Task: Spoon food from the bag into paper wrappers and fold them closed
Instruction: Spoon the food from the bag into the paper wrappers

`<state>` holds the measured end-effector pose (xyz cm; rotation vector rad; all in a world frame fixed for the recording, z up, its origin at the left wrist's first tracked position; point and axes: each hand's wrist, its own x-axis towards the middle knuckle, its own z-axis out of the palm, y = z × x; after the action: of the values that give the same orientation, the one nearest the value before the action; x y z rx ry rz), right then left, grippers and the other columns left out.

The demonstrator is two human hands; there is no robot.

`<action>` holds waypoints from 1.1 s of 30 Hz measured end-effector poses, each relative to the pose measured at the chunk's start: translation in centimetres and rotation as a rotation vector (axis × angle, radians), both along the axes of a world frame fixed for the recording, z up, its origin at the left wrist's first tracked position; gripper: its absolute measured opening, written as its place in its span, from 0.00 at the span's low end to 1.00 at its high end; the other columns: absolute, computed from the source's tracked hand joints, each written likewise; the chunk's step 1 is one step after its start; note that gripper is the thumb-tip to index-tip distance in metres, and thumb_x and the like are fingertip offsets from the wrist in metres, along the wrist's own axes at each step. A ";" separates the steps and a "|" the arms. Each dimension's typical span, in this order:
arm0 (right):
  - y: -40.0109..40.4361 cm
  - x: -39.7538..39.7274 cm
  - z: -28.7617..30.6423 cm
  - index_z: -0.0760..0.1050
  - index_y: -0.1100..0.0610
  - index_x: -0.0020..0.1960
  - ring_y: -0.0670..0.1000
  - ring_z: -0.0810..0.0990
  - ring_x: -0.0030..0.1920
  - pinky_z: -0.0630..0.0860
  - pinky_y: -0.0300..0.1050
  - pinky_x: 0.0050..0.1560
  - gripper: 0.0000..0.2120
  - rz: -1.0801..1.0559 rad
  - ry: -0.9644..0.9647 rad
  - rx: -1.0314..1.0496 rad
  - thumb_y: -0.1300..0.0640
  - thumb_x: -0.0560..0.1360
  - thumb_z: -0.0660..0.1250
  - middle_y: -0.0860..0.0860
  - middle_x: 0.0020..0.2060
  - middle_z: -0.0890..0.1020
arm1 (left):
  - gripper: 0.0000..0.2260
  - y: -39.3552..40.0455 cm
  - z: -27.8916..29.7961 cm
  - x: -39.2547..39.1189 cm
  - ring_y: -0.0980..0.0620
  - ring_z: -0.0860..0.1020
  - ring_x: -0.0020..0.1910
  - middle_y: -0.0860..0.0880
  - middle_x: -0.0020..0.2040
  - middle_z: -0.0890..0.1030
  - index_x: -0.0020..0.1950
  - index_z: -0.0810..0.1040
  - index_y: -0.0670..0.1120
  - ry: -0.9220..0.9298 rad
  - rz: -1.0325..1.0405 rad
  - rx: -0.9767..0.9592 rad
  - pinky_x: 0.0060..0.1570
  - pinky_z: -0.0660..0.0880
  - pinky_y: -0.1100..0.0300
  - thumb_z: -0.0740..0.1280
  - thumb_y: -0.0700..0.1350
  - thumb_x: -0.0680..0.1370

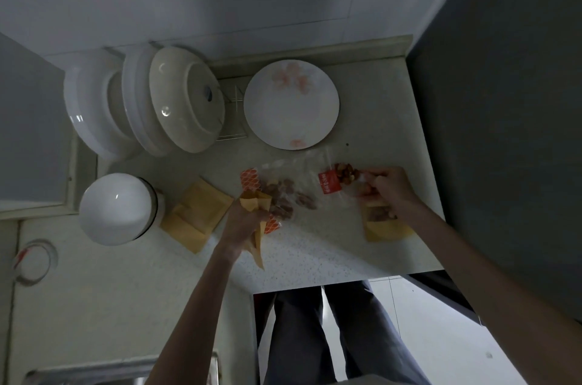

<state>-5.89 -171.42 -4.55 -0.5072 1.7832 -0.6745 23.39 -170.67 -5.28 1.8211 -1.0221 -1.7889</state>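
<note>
Left hand grips a paper wrapper; at 3 o'clock, my right hand seemingly pinches the bag.

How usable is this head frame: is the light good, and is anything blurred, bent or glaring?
Head view: dim, greyish light throughout; wide-angle bending curves the counter edges and walls; small glare spots sit on the white bowl and the racked dishes; the left hand with its paper wrapper and the right hand at the clear bag look soft, so finger detail is poor.
</note>
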 end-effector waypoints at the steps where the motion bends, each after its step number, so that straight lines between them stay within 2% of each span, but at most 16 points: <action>1: 0.0 -0.5 0.0 0.80 0.62 0.55 0.50 0.81 0.30 0.80 0.41 0.28 0.09 0.009 0.024 -0.011 0.64 0.78 0.62 0.54 0.33 0.80 | 0.13 0.0 0.1 0.0 0.48 0.80 0.40 0.46 0.39 0.78 0.44 0.75 0.47 0.001 -0.004 -0.008 0.37 0.78 0.60 0.69 0.39 0.61; 3: 0.0 -1.4 0.2 0.79 0.63 0.55 0.50 0.79 0.31 0.81 0.41 0.31 0.09 0.019 0.073 -0.015 0.65 0.78 0.63 0.55 0.33 0.79 | 0.13 0.0 0.2 -0.2 0.46 0.80 0.41 0.45 0.40 0.78 0.44 0.75 0.46 -0.001 -0.003 -0.034 0.38 0.78 0.58 0.69 0.39 0.61; 5: 0.1 -2.2 0.4 0.79 0.65 0.55 0.51 0.78 0.31 0.82 0.46 0.36 0.09 0.009 0.097 0.003 0.64 0.77 0.63 0.56 0.32 0.79 | 0.15 0.1 0.6 -0.7 0.47 0.81 0.41 0.46 0.39 0.79 0.45 0.75 0.47 -0.024 0.009 -0.080 0.37 0.78 0.59 0.71 0.42 0.59; 9: 0.0 -3.7 1.6 0.79 0.66 0.55 0.50 0.77 0.30 0.78 0.41 0.27 0.10 -0.008 0.141 0.007 0.65 0.76 0.64 0.54 0.32 0.79 | 0.23 0.5 1.6 -1.8 0.48 0.83 0.40 0.48 0.39 0.82 0.46 0.77 0.47 -0.091 0.024 -0.173 0.38 0.79 0.58 0.75 0.53 0.54; 13: -0.4 -4.3 4.1 0.79 0.64 0.56 0.49 0.76 0.29 0.76 0.40 0.28 0.10 0.025 0.172 -0.020 0.64 0.77 0.64 0.55 0.31 0.78 | 0.31 0.9 2.4 -2.0 0.39 0.81 0.48 0.38 0.49 0.80 0.54 0.75 0.37 -0.181 0.052 -0.194 0.47 0.80 0.43 0.74 0.53 0.57; 16: -0.7 -3.9 6.8 0.79 0.64 0.55 0.49 0.75 0.26 0.73 0.40 0.27 0.10 0.092 0.171 -0.066 0.65 0.77 0.63 0.55 0.28 0.77 | 0.28 1.1 4.2 -2.6 0.43 0.75 0.55 0.44 0.59 0.71 0.59 0.69 0.45 -0.372 0.089 -0.272 0.54 0.76 0.46 0.77 0.44 0.64; 19: -1.4 -2.8 10.3 0.80 0.63 0.52 0.49 0.74 0.24 0.72 0.40 0.24 0.08 0.152 0.145 -0.125 0.66 0.77 0.63 0.55 0.26 0.76 | 0.30 0.1 6.9 -3.6 0.48 0.72 0.52 0.49 0.54 0.70 0.56 0.67 0.53 -0.429 0.025 -0.513 0.49 0.73 0.54 0.78 0.44 0.60; 23: -2.4 -0.9 15.7 0.81 0.60 0.46 0.48 0.74 0.21 0.71 0.39 0.23 0.07 0.250 0.116 -0.185 0.66 0.76 0.64 0.54 0.25 0.76 | 0.24 -1.7 11.3 -5.1 0.50 0.75 0.48 0.51 0.49 0.75 0.54 0.68 0.55 -0.408 -0.031 -0.646 0.44 0.77 0.46 0.75 0.42 0.64; 28: -3.4 0.6 22.7 0.81 0.62 0.45 0.50 0.74 0.24 0.70 0.42 0.27 0.07 0.381 0.121 -0.233 0.65 0.76 0.65 0.53 0.25 0.75 | 0.20 -2.3 15.2 -5.5 0.54 0.76 0.47 0.54 0.48 0.76 0.53 0.67 0.58 -0.328 -0.042 -0.704 0.44 0.77 0.51 0.73 0.53 0.67; 33: -3.6 1.5 27.8 0.81 0.64 0.44 0.47 0.73 0.23 0.70 0.43 0.28 0.07 0.494 0.132 -0.278 0.63 0.76 0.65 0.50 0.22 0.74 | 0.30 -1.9 18.1 -5.8 0.53 0.73 0.56 0.56 0.56 0.73 0.61 0.65 0.56 -0.384 -0.110 -0.729 0.54 0.76 0.47 0.76 0.57 0.65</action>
<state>-4.37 -175.06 23.28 -1.1594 1.5990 -0.5472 17.55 -172.59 12.86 1.6536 -1.6685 -0.9098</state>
